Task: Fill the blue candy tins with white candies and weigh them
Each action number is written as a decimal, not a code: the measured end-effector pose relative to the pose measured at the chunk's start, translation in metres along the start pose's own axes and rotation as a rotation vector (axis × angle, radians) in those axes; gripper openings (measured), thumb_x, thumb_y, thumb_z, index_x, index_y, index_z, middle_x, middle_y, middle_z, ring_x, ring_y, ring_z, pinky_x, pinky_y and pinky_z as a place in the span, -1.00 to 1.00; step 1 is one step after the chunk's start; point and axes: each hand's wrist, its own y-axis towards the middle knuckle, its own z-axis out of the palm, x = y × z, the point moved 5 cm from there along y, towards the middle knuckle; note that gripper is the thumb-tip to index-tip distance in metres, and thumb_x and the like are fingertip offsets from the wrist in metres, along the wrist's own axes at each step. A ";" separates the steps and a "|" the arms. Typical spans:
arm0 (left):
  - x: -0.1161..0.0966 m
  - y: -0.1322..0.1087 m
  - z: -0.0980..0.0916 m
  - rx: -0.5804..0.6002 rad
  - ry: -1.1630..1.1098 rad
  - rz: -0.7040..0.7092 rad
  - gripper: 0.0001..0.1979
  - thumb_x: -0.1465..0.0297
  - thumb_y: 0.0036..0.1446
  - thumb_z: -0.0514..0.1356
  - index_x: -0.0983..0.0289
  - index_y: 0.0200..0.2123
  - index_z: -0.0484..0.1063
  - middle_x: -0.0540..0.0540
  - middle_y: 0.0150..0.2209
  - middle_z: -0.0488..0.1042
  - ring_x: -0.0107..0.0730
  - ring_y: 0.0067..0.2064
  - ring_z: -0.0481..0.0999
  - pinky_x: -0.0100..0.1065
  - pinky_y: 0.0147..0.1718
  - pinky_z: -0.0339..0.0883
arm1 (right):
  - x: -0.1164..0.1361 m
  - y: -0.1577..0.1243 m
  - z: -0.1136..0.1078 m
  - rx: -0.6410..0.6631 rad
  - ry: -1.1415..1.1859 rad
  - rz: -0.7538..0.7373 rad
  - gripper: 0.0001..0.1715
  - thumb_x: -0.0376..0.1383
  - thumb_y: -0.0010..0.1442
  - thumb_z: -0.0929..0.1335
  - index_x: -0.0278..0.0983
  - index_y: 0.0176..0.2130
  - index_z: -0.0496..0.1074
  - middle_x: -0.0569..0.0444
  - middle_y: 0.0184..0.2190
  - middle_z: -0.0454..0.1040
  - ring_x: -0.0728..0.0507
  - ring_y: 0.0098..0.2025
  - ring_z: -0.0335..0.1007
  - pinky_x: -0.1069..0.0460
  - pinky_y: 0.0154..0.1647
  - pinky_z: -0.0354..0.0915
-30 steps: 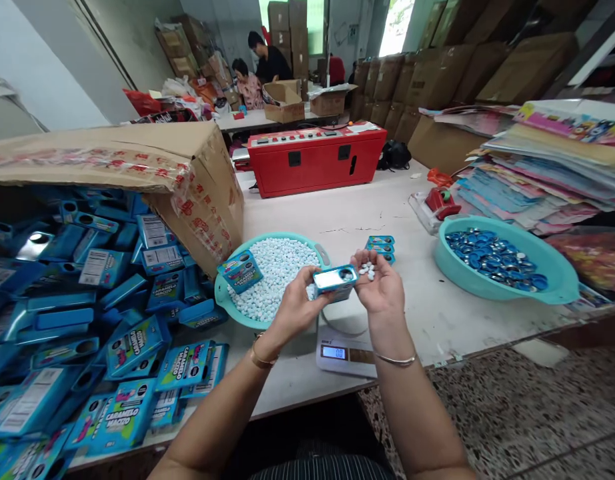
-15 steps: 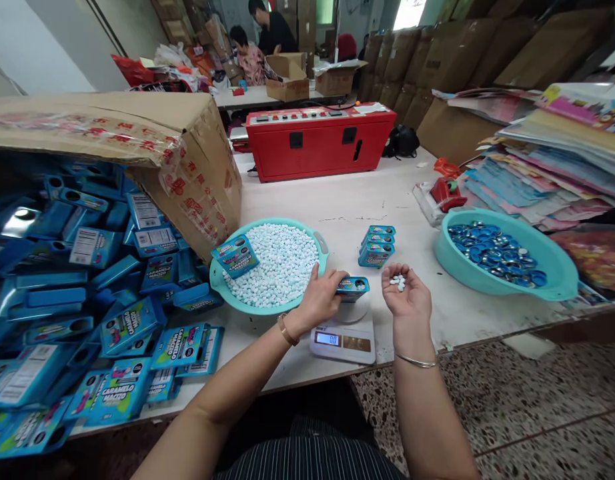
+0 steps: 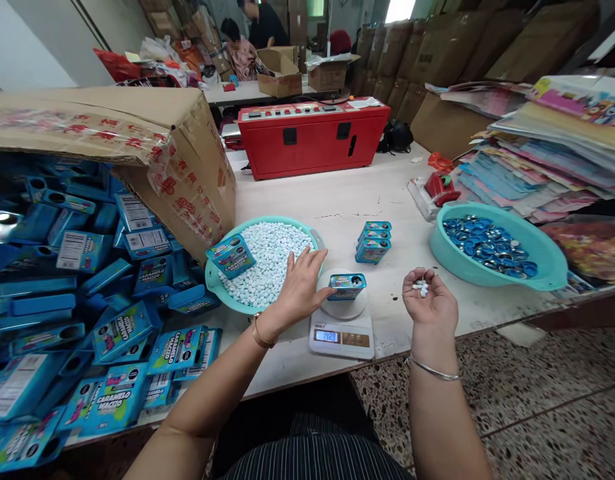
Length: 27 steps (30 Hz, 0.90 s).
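Note:
A small blue candy tin (image 3: 347, 285) stands on the round pan of a white digital scale (image 3: 341, 329), whose display is lit. My left hand (image 3: 298, 288) hovers just left of the tin with fingers spread, holding nothing. My right hand (image 3: 429, 303) is palm up to the right of the scale, cupping a few white candies (image 3: 420, 287). A teal basin of white candies (image 3: 267, 261) sits behind my left hand, with one blue tin (image 3: 232, 255) lying on its rim. A short stack of filled tins (image 3: 373, 241) stands behind the scale.
A tipped cardboard box (image 3: 137, 140) spills several blue tins (image 3: 87, 287) on the left. A teal basin of blue lids (image 3: 492, 245) sits at right, beside stacked printed sheets (image 3: 547, 153). A red machine (image 3: 312, 137) stands at the back. People work at a far table.
My left hand set the tin down on the scale and let go, fingers spreading. My right hand, still cupping candies, drifted right. The scale reading changed from zero.

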 end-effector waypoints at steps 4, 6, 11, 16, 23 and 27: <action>-0.001 -0.001 0.002 0.018 -0.009 -0.014 -0.29 0.33 0.14 0.26 0.22 0.30 0.04 0.31 0.29 0.22 0.16 0.40 -0.01 0.32 0.30 -0.26 | 0.000 -0.011 -0.002 -0.145 0.039 0.081 -0.72 -0.40 0.30 0.17 -0.27 -0.40 0.34 0.13 -0.50 0.44 0.02 -0.48 0.46 0.09 -0.45 0.47; -0.002 -0.001 0.004 0.037 -0.011 -0.031 -0.29 0.33 0.14 0.26 0.25 0.29 0.05 0.32 0.29 0.22 0.15 0.41 -0.02 0.32 0.30 -0.27 | 0.000 -0.015 -0.002 -0.168 0.034 0.106 -0.71 -0.40 0.30 0.15 -0.28 -0.41 0.32 0.13 -0.51 0.43 0.02 -0.51 0.44 0.09 -0.50 0.43; -0.003 -0.001 0.005 0.044 -0.017 -0.036 -0.31 0.33 0.15 0.25 0.22 0.30 0.06 0.31 0.29 0.22 0.14 0.41 -0.01 0.32 0.30 -0.26 | -0.004 -0.017 -0.001 -0.147 0.009 0.116 -0.79 -0.41 0.25 0.20 -0.27 -0.39 0.32 0.14 -0.50 0.43 0.03 -0.52 0.42 0.11 -0.52 0.39; -0.006 -0.001 0.008 0.052 -0.016 -0.030 -0.31 0.35 0.14 0.25 0.20 0.29 0.07 0.30 0.28 0.24 0.15 0.39 0.02 0.33 0.29 -0.25 | -0.007 -0.019 0.000 -0.183 0.033 0.131 -0.72 -0.43 0.29 0.15 -0.28 -0.39 0.33 0.11 -0.49 0.44 0.03 -0.49 0.44 0.12 -0.50 0.40; -0.010 0.002 0.013 0.113 0.051 -0.062 -0.31 0.36 0.14 0.26 0.25 0.29 0.07 0.33 0.28 0.23 0.13 0.40 -0.01 0.30 0.31 -0.27 | -0.011 -0.014 0.002 -0.118 0.019 0.097 -0.85 -0.49 0.20 0.27 -0.28 -0.37 0.33 0.17 -0.47 0.43 0.04 -0.46 0.45 0.12 -0.44 0.44; -0.011 0.002 0.017 0.125 0.092 -0.057 -0.32 0.35 0.15 0.25 0.22 0.28 0.06 0.31 0.26 0.25 0.12 0.40 0.02 0.32 0.30 -0.25 | -0.022 -0.017 0.014 -0.075 -0.021 0.152 -0.80 -0.55 0.16 0.25 -0.29 -0.32 0.36 0.14 -0.48 0.43 0.07 -0.54 0.35 0.17 -0.55 0.35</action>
